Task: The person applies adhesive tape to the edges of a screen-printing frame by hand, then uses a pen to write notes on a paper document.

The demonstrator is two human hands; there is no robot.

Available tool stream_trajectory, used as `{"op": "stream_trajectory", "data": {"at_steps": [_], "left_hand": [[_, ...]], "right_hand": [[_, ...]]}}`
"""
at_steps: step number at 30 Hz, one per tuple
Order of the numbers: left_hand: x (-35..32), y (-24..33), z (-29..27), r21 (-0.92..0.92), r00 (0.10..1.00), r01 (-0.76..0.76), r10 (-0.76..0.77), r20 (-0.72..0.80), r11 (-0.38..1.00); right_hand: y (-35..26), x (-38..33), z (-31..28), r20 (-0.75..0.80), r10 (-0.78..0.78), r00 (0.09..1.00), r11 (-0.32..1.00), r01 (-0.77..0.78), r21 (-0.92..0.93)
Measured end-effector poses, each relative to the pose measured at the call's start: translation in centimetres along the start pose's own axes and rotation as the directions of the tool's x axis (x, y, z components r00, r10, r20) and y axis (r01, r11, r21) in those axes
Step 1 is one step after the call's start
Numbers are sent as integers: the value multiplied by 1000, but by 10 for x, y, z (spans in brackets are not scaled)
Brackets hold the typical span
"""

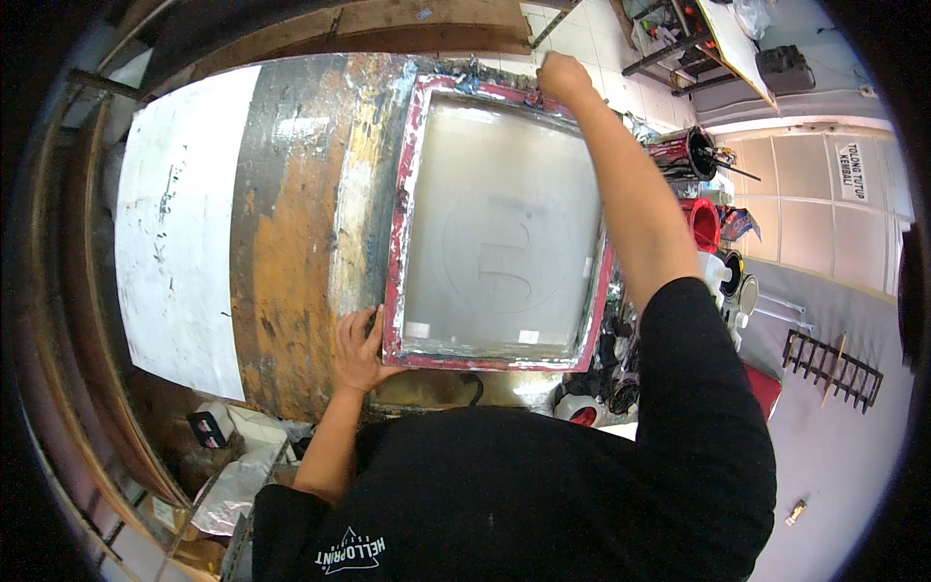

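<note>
The left hand [357, 347] grips the near left corner of a red-framed printing screen [497, 218] lying flat on a paint-crusted table [291, 242]. The right hand [562, 78] is closed on the far right corner. The frame looks wet with ink, so a slipping grip could shift the screen.

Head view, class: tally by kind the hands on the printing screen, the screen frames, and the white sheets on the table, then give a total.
Hands on the frame: 2, left hand and right hand
Red-edged screen frame: 1
White sheet on the stained table: 1
Total: 4
</note>
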State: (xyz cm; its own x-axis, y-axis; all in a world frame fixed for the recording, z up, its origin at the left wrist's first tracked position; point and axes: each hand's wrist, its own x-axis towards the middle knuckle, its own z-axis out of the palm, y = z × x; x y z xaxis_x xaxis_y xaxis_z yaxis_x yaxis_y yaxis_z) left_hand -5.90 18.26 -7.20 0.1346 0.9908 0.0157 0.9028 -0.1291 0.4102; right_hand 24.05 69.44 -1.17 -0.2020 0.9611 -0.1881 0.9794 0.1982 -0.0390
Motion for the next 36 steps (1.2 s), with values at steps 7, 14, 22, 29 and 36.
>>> {"op": "stream_trajectory", "data": {"at_steps": [7,14,22,29,36], "left_hand": [[-5,-2,4,-15,1000,17,-17,-7,1000],[-1,-6,4,-9,1000,-13,13,-6,1000],[-4,-5,7,7,999,15,-15,35,1000],[-2,-8,6,45,999,-20,18,41,999],[-2,-9,7,45,999,-17,15,39,999]], "right_hand": [[44,-28,-18,25,-667,744,660,607,-443],[64,10,-42,214,-883,418,245,799,-549],[53,47,-55,345,-918,196,15,886,-463],[60,71,-43,433,-890,141,-58,907,-416],[75,50,-12,286,-872,398,254,866,-431]]}}
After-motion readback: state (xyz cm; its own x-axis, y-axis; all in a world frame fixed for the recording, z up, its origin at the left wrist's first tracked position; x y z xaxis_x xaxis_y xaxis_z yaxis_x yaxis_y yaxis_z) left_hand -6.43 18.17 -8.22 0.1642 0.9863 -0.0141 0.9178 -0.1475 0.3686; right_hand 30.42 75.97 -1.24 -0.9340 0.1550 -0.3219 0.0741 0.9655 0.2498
